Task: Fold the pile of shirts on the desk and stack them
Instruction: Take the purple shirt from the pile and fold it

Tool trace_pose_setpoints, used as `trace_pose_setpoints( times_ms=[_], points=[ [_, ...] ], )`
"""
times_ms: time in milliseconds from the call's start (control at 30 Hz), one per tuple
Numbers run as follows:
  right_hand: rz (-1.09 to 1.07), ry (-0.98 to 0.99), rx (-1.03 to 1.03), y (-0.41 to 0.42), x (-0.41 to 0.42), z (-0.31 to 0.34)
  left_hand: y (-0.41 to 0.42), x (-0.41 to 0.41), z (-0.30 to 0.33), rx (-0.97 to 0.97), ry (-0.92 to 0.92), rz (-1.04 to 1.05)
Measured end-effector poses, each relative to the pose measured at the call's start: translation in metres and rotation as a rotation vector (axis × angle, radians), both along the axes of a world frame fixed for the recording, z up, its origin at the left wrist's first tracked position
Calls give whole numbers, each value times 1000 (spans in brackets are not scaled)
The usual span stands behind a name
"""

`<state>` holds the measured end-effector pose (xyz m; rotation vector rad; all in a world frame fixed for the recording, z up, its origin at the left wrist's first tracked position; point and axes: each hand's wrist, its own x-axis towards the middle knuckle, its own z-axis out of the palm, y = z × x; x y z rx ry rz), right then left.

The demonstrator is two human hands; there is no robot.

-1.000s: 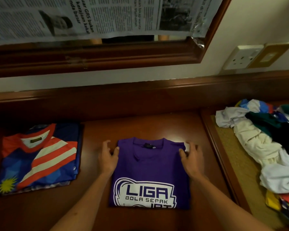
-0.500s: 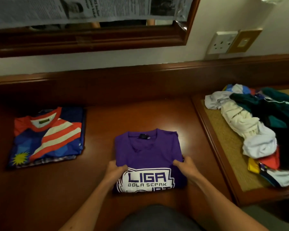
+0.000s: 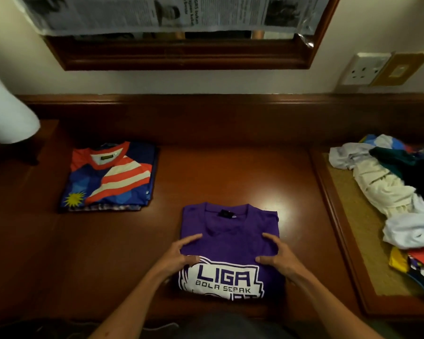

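Purple shirt folded, about to be lifted onto the stack.

The dark polished wooden surface (image 3: 230, 167) carries everything I'm working with. At its right edge the heap of unfolded shirts (image 3: 387, 196), white, cream, teal and red, lies crumpled on a tan inset mat (image 3: 357, 253). Far left sits the folded stack topped by a blue jersey with red and white stripes (image 3: 110, 177). Near centre lies the folded purple shirt with white "LIGA BOLA SEPAK" print (image 3: 230, 231), well apart from that stack. My left hand (image 3: 179, 255) and right hand (image 3: 277, 255) grip its two side edges, fingers spread over the top and thumbs on the print. I judge the folding of this one done. Next I need to lift it level, without the fold slumping, carry it left and square it on the jersey.
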<state>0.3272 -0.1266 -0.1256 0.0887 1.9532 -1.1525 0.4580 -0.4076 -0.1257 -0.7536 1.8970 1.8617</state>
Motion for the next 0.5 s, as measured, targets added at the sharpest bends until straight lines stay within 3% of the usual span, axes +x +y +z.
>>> trace_pose_setpoints(
  times_ms=[167,367,500],
  points=[
    [51,-6,-22,-7,-1,3,10,9,-4,41,-129,237],
    [121,124,-81,-35,-6,13,1,-3,10,-132,-162,247],
    [131,160,-157,-70,-17,29,-27,-12,35,-132,-123,248]
  ],
)
